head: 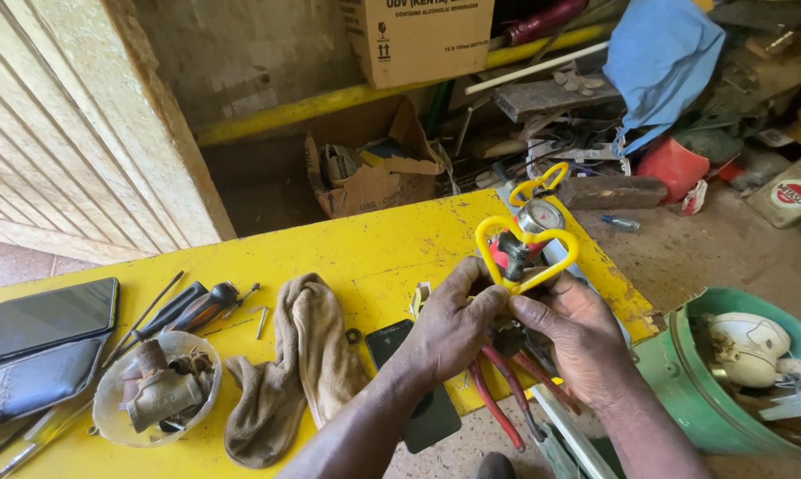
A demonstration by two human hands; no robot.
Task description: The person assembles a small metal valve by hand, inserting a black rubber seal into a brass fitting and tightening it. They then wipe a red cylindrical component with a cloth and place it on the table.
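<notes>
The yellow handle (526, 253), a looped, heart-shaped grip, stands up just above the two hands at the right end of the yellow table (365, 257). A dark valve stem (512, 253) rises through the middle of the loop, and a round gauge (540, 215) with a pale face sits right behind it, with a smaller yellow loop (542, 182) above that. The left hand (449, 324) is closed around the lower part of the fitting, thumb pressed up against the base of the handle. The right hand (571, 333) is also curled tight on the same fitting from the other side, fingers meeting the left thumb. What exactly lies under the fingers is hidden.

Below the hands, red-handled pliers (507, 390) hang past the table edge, handles pointing down. A dark phone (418, 381) lies flat under the left forearm. To the left of it a brown rag (298, 364) is bunched on the table, then a clear bowl (157, 395) holding a brass-coloured fitting, with screwdrivers (192, 306) just above it and two dark tablets (41, 341) at the far left edge.

Off the table on the right stands a green bucket (684, 381) with white parts inside. Behind the table sit an open cardboard box (374, 168), a blue cloth (658, 58) and a heap of scrap.
</notes>
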